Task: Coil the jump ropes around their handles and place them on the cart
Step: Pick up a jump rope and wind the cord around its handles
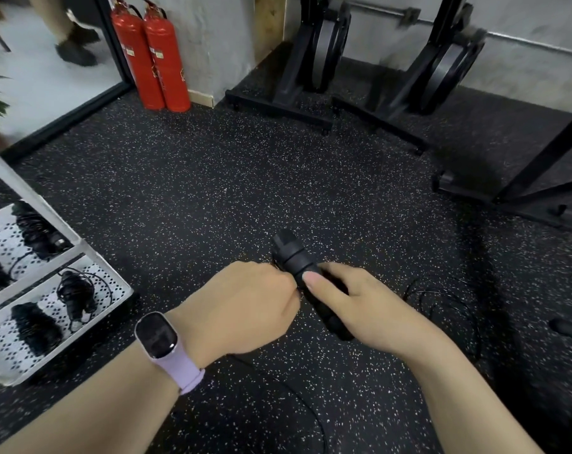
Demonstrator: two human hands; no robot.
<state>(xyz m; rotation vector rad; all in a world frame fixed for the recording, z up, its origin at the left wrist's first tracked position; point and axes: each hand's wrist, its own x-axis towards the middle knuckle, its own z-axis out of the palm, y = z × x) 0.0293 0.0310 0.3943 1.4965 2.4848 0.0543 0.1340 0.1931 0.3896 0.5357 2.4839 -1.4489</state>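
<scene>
My right hand (360, 306) grips black jump rope handles (292, 257) held above the speckled floor, thumb pressed on top. My left hand (248, 303), with a lilac watch on the wrist, is curled against the handles' left side and pinches the thin black rope there. The loose rope (310, 407) trails down below my hands, and more of it lies in loops on the floor (441, 299) to the right. The white perforated cart (114, 286) stands at the left, with several coiled black ropes (75, 293) on its shelves.
Two red fire extinguishers (153, 57) stand at the back wall. Black weight racks on wheels (314, 60) line the back and right. A black handle-like object (569, 329) lies at the right edge. A person's foot shows beyond the doorway, top left.
</scene>
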